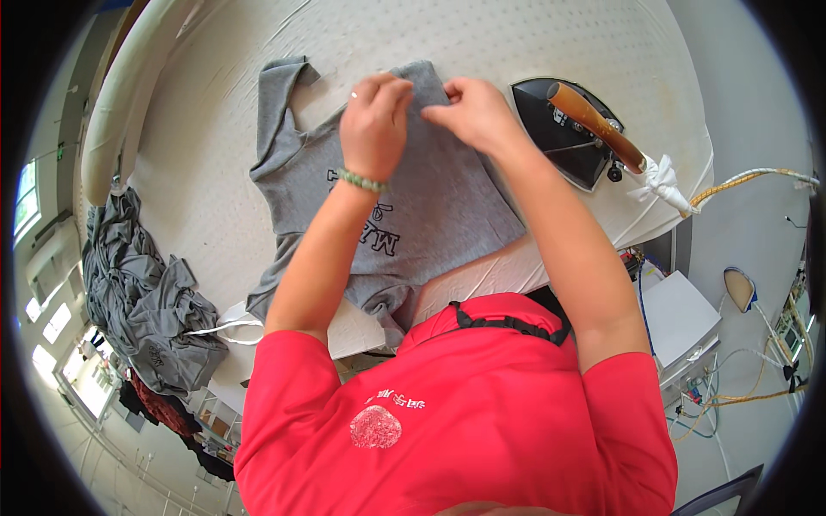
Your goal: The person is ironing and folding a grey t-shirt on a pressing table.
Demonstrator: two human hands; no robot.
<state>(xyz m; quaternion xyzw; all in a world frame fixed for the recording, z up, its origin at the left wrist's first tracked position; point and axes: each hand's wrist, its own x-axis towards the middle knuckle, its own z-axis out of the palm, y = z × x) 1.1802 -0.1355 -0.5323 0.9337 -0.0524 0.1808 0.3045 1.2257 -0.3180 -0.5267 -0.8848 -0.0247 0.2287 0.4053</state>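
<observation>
A grey t-shirt with dark lettering lies spread on a white padded ironing table. My left hand, with a ring and a green bead bracelet at the wrist, pinches the shirt's far edge. Close beside it, my right hand grips the same edge of grey cloth. One sleeve sticks out toward the far left, and another part of the shirt hangs over the near table edge.
A black iron with a brown wooden handle rests on the table to the right, its wrapped cord running off right. A heap of grey garments lies at the table's left end. A white box and cables sit below right.
</observation>
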